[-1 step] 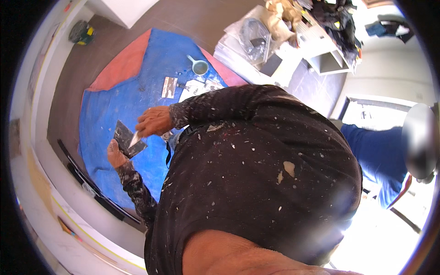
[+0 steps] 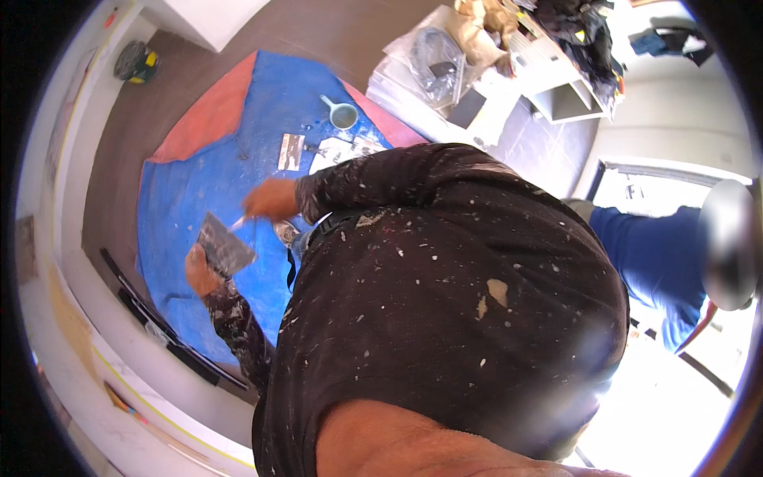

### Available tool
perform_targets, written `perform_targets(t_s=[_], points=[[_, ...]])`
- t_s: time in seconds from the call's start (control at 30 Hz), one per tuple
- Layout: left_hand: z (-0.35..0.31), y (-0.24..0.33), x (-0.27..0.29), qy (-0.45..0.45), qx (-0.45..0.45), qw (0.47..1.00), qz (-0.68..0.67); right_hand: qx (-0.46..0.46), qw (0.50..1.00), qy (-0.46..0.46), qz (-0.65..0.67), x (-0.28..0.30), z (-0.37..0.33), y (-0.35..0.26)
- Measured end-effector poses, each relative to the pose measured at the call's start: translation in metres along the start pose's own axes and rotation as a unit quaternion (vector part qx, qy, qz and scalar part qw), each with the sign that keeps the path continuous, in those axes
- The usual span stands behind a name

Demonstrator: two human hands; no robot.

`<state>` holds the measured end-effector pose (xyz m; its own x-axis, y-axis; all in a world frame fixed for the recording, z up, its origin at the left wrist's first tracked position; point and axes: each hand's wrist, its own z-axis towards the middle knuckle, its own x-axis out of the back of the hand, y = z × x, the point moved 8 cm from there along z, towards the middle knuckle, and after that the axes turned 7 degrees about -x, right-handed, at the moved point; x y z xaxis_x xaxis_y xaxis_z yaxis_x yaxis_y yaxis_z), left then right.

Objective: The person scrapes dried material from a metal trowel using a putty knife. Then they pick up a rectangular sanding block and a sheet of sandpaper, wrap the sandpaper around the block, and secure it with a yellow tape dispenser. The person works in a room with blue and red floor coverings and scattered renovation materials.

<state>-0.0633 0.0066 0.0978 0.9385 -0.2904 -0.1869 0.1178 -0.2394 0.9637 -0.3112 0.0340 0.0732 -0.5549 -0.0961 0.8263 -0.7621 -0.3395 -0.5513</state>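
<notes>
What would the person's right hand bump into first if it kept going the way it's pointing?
The right hand points left and a little down, toward the flat metal trowel held in the left hand. That trowel blade would likely come first; the thin tool in the right hand nearly reaches it, though depth is hard to judge.

A tarp [image 2: 207,183] lies on the floor [image 2: 334,36]; on its far part sit a cup [image 2: 342,116] and, left of it, a flat trowel [image 2: 291,151]; the left hand [image 2: 203,273] holds a plaster board [image 2: 225,246] above the tarp, the right hand [image 2: 270,199] just behind it.
</notes>
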Motion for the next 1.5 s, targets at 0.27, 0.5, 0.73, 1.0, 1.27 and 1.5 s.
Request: perform_targets(t_s=[0.27,0.5,0.73,1.0,1.27,1.5], points=[[-0.111,-0.074,0.121,0.377,0.040,0.926,-0.002,-0.373,0.917,-0.114,0.084,-0.080,-0.158,0.280],[-0.178,-0.224,0.094,0.204,0.294,0.893,0.272,-0.503,0.781,-0.302,-0.215,-0.206,-0.414,0.460],[-0.157,-0.228,0.051,-0.023,0.336,0.781,0.526,-0.776,0.621,-0.009,0.110,-0.172,-0.455,0.417],[-0.052,-0.197,-0.025,-0.119,0.202,0.701,0.674,-0.786,0.359,0.384,0.325,-0.173,-0.575,0.528],[-0.039,-0.262,-0.047,-0.170,0.414,0.838,-0.313,-0.821,0.424,0.303,0.234,-0.120,-0.589,0.593],[0.012,-0.287,-0.189,-0.225,0.482,0.844,-0.068,-0.739,0.616,0.239,0.131,-0.037,-0.525,0.461]])
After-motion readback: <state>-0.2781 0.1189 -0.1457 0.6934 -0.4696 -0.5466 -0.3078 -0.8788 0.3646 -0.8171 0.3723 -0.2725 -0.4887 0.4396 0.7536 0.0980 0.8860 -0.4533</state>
